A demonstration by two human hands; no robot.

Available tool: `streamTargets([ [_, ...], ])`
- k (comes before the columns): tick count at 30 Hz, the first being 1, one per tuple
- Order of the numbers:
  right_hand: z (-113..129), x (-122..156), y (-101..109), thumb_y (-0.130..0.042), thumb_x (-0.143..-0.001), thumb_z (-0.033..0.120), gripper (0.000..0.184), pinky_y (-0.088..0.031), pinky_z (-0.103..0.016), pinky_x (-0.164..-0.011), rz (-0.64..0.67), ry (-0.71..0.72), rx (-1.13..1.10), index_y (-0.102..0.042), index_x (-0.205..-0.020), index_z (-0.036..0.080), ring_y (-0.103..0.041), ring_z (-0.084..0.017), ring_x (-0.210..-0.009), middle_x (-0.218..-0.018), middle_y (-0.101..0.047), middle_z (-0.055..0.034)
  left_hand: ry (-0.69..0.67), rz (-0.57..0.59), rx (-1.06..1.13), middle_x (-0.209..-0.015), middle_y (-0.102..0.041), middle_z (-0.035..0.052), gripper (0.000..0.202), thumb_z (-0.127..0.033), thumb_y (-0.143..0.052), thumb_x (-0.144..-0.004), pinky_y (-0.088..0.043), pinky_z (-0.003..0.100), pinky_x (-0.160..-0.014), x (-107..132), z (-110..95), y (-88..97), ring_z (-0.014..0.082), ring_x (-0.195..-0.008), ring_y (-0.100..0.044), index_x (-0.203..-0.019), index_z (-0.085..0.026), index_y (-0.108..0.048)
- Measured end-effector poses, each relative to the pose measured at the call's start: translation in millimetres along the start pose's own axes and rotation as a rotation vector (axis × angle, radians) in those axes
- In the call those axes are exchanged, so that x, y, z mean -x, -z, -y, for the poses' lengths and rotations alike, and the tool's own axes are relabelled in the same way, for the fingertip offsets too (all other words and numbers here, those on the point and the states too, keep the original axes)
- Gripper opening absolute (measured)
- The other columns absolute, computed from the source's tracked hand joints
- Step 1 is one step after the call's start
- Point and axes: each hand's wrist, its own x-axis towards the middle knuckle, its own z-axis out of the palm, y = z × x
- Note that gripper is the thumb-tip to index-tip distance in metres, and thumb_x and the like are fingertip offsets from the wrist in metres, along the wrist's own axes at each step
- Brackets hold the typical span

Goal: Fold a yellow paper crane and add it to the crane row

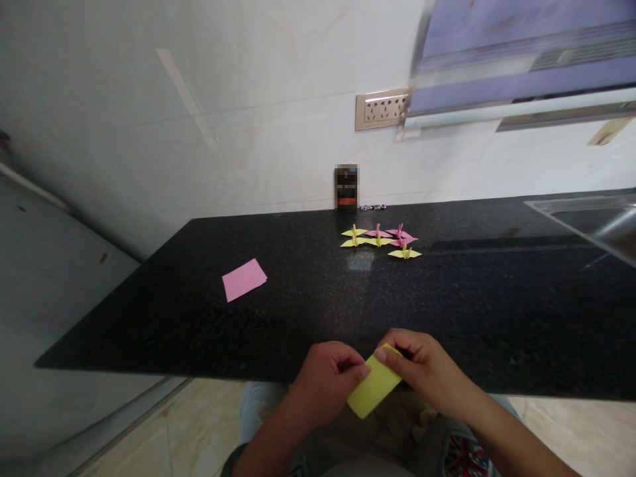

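Note:
A yellow sheet of paper [373,389], oblong and apparently folded, is held between my two hands at the counter's front edge. My left hand [334,374] pinches its upper left side between thumb and fingers. At its upper right corner, my right hand [416,358] grips the paper with the thumb on top. Beyond my hands, several folded paper cranes stand in a cluster, among them a yellow crane [405,252] at the front and a pink crane [399,231] behind. Off to the left lie pink paper sheets [243,279], slightly fanned at one corner.
The black speckled counter [298,298] runs along a white wall. Against the wall stands a dark, pixelated box-like object [346,188], with a small patterned item [373,207] beside it. A sink [591,222] is set in at the right. A socket panel [381,109] is above.

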Motion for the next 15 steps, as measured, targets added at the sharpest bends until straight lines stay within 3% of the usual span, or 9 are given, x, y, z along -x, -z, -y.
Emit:
streamTargets([
  [5, 1.6, -6.3, -6.6, -0.061, -0.069, 0.036, 0.024, -0.041, -0.023, -0.053, -0.097, -0.029, -0.232, -0.056, -0.082, 0.017, -0.051, -0.012, -0.059, -0.068, -0.057, 0.0, 0.083, -0.144, 0.335, -0.054, -0.057, 0.0005, 0.017, -0.029, -0.06, -0.067, -0.035, 0.02, -0.047, -1.9, -0.2, -3.5, 0.0102, -0.049, -0.048, -0.062, -0.013, -0.063],
  [8, -0.5, -7.9, -16.4, -0.065, -0.065, 0.037, 0.031, -0.044, -0.027, -0.059, -0.044, -0.071, -0.434, -0.056, -0.086, 0.017, -0.055, -0.015, -0.064, -0.074, -0.06, -0.0021, 0.11, -0.22, 0.459, -0.054, -0.057, 0.0004, 0.017, -0.028, -0.063, -0.065, -0.036, 0.02, -0.048, -3.1, -2.2, -5.8, 0.0094, -0.049, -0.047, -0.063, -0.012, -0.063],
  [11, -2.2, -7.6, -25.7, -0.063, -0.067, 0.036, 0.028, -0.045, -0.029, -0.064, 0.003, -0.101, -0.589, -0.057, -0.085, 0.015, -0.057, -0.015, -0.065, -0.075, -0.062, -0.0029, 0.123, -0.229, 0.509, -0.055, -0.059, 0.0008, 0.015, -0.027, -0.064, -0.065, -0.037, 0.02, -0.049, -3.1, -2.6, -8.8, 0.0092, -0.05, -0.048, -0.063, -0.012, -0.064],
  [15, -3.3, -7.9, -32.0, -0.062, -0.069, 0.036, 0.025, -0.042, -0.025, -0.055, -0.054, -0.125, -0.614, -0.059, -0.08, 0.014, -0.055, -0.012, -0.058, -0.067, -0.061, -0.001, 0.129, -0.216, 0.563, -0.056, -0.061, 0.0009, 0.015, -0.027, -0.064, -0.065, -0.039, 0.021, -0.051, -2.5, 0.3, -13.4, 0.0097, -0.051, -0.05, -0.064, -0.012, -0.065],
])
